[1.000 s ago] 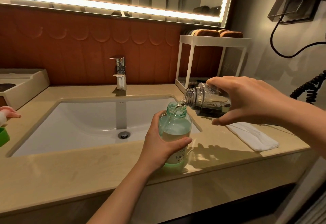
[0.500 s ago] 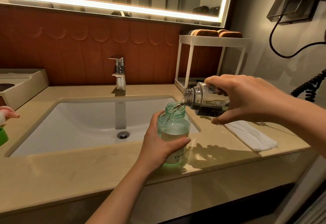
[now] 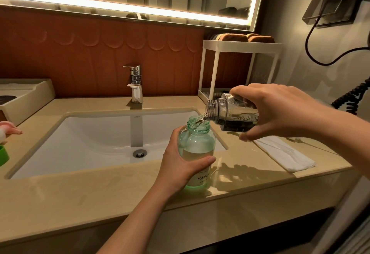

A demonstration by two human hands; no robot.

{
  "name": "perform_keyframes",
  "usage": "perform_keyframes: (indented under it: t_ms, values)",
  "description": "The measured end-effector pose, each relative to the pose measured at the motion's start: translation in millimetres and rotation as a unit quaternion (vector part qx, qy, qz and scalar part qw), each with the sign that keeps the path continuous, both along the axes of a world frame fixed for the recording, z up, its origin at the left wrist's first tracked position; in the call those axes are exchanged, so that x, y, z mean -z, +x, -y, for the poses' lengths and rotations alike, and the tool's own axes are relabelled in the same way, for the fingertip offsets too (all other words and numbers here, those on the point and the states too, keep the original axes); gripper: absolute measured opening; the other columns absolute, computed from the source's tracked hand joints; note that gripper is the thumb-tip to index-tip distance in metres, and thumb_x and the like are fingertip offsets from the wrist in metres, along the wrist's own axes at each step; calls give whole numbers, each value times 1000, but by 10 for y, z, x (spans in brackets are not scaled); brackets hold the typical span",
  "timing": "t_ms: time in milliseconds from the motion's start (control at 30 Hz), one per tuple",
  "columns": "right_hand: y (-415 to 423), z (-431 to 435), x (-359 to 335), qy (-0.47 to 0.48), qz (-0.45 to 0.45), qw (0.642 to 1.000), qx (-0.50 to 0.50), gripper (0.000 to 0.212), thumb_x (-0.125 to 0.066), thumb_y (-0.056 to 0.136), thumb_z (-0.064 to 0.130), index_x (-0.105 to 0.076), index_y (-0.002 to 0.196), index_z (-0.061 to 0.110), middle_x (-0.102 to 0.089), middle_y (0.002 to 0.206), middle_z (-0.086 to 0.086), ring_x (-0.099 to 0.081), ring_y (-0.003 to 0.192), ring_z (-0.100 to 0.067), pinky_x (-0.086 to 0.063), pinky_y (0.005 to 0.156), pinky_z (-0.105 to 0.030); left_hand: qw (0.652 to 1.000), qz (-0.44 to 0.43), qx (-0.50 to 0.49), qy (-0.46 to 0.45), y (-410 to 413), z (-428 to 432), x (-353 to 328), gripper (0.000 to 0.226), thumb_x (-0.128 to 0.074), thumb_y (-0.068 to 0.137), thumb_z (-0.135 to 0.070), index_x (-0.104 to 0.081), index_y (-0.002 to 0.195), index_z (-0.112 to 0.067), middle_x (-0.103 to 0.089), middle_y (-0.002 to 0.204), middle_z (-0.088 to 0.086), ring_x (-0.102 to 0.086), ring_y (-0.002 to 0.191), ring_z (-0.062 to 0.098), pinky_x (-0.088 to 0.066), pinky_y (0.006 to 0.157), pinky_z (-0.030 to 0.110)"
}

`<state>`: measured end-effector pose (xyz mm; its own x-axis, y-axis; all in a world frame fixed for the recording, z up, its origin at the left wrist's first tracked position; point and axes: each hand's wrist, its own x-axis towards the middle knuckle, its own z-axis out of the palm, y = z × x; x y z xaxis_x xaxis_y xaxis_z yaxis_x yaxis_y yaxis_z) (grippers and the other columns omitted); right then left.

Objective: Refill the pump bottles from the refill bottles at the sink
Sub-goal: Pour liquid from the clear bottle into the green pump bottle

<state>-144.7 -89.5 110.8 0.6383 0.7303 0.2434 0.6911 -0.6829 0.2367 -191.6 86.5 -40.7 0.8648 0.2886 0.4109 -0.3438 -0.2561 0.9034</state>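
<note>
A green-tinted bottle [image 3: 197, 143] with its top off stands upright on the counter's front edge, just right of the sink [image 3: 96, 133]. My left hand [image 3: 180, 165] grips its body from the left. My right hand [image 3: 274, 111] holds a clear dark-tinted bottle [image 3: 230, 115] tipped on its side, mouth just above the green bottle's opening. A thin stream of clear liquid runs from one into the other. The green bottle is partly filled.
A folded white cloth [image 3: 284, 155] lies on the counter to the right. A white rack [image 3: 240, 43] with brown items stands behind. The faucet [image 3: 135, 83] is at the back of the sink. A tray [image 3: 24, 97] and green and pink objects [image 3: 4, 139] sit far left.
The tipped bottle has risen slightly and stays tilted; liquid keeps flowing. Both hands hold their positions.
</note>
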Motion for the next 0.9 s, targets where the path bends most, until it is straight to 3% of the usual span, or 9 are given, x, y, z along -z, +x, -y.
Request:
perform_keyframes:
  t_ms: [300,500,700,900]
  values:
    - [-14,-9,-9,-3,-3,1000,5,89,-73,66,52,-29,140,30,-55,122,5,-52,108,-15,-51,82,-29,1000,3,10,-7,-9,3,-1,74,-87,50,-39,-43,110,-42,-56,116,-16,-55,106,2,-48,80,10]
    - [-12,-13,-13,-8,-5,1000,10,93,-73,66,52,-25,142,29,-54,125,4,-52,111,-16,-50,83,-27,1000,2,17,-16,-32,14,-30,71,-78,46,-40,-42,108,-43,-55,113,-17,-54,105,0,-47,79,6]
    - [-13,-14,-19,-11,-5,1000,9,91,-73,67,51,-26,142,29,-54,123,4,-53,109,-16,-52,82,-29,1000,4,11,-8,-6,2,2,81,-85,44,-48,-43,112,-42,-57,117,-13,-56,107,5,-49,86,18]
    - [-8,-14,-16,-9,-5,1000,9,92,-73,67,50,-26,143,28,-54,125,3,-53,110,-17,-52,83,-29,1000,6,10,-7,-5,0,0,70,-85,52,-33,-43,108,-42,-57,113,-16,-56,106,4,-48,84,15]
